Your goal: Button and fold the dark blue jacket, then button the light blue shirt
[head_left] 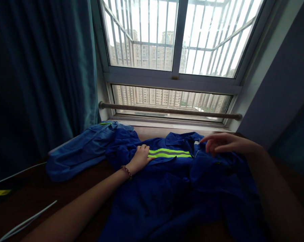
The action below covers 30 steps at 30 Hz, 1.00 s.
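Observation:
A blue work jacket [146, 201] with a yellow-green reflective stripe [169, 153] lies spread out in front of me. My left hand [141, 158] rests on it at the stripe's left end, its fingers curled over the cloth as if pinching it; the fingertips are partly hidden. Above the jacket's right side, near the collar and a small white label [196, 143], my right hand [224, 143] hovers with fingers apart and bent, holding nothing.
Lighter blue folded clothing [78, 151] lies to the left, against a blue curtain [76, 67]. A horizontal rail [167, 110] crosses the window behind. White cables [30, 215] and a yellow strip [0, 193] are on the dark surface at left.

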{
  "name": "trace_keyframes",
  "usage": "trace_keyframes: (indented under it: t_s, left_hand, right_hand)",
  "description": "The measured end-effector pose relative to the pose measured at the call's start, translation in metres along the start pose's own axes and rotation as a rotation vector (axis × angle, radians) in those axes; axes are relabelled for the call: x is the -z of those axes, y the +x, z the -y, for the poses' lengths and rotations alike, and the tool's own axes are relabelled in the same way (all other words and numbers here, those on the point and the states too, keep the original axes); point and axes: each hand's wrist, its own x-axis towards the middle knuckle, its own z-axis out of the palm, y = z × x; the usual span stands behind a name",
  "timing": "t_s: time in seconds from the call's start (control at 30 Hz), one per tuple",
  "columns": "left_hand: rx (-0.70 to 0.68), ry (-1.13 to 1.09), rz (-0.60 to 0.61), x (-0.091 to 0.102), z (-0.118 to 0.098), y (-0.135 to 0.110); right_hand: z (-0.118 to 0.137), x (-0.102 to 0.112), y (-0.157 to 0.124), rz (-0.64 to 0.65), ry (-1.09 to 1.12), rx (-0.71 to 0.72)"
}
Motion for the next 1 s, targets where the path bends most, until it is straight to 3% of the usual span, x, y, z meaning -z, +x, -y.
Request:
trace_keyframes:
  t_s: [0.07,0.13,0.17,0.23,0.37,0.43,0.5,0.67,0.77,0.83,0.9,1.0]
  left_hand:
    - [0.022,0.114,0.065,-0.001,0.003,-0.001]
    - [0.015,0.125,0.173,0.0,0.004,-0.001]
    - [0.007,0.119,0.215,0.001,0.004,-0.002]
    - [0.01,0.123,0.258,0.002,0.003,-0.002]
    - [0.133,0.201,0.121,0.0,0.005,0.001]
    - [0.202,0.26,0.044,-0.002,0.008,0.003]
    - [0.217,0.297,0.064,-0.003,0.013,0.005]
    - [0.082,0.299,0.221,0.016,0.018,0.005]
    - [-0.004,0.28,0.39,0.041,0.013,0.003]
    - [-0.039,0.247,0.482,0.057,0.009,0.003]
    - [-0.052,0.137,0.567,0.07,0.006,0.004]
    - [-0.033,-0.119,0.632,0.085,0.007,0.013]
  right_hand:
    - [-0.034,0.015,0.012,-0.348,-0.162,-0.086]
    - [-0.077,0.027,0.025,-0.643,-0.454,-0.306]
    - [-0.1,0.03,0.03,-0.692,-0.607,-0.417]
    - [-0.14,0.031,0.039,-0.649,-0.726,-0.574]
    - [-0.179,0.02,0.05,-0.486,-0.657,-0.553]
    - [-0.181,0.015,0.053,-0.467,-0.648,-0.535]
    - [-0.177,0.011,0.055,-0.449,-0.635,-0.518]
    - [-0.154,-0.01,0.039,-0.349,-0.564,-0.474]
    - [-0.139,-0.029,0.01,-0.178,-0.451,-0.426]
    - [-0.136,-0.034,-0.014,-0.135,-0.416,-0.441]
    - [-0.138,-0.028,-0.035,-0.212,-0.453,-0.496]
    - [-0.139,0.005,-0.058,-0.451,-0.55,-0.513]
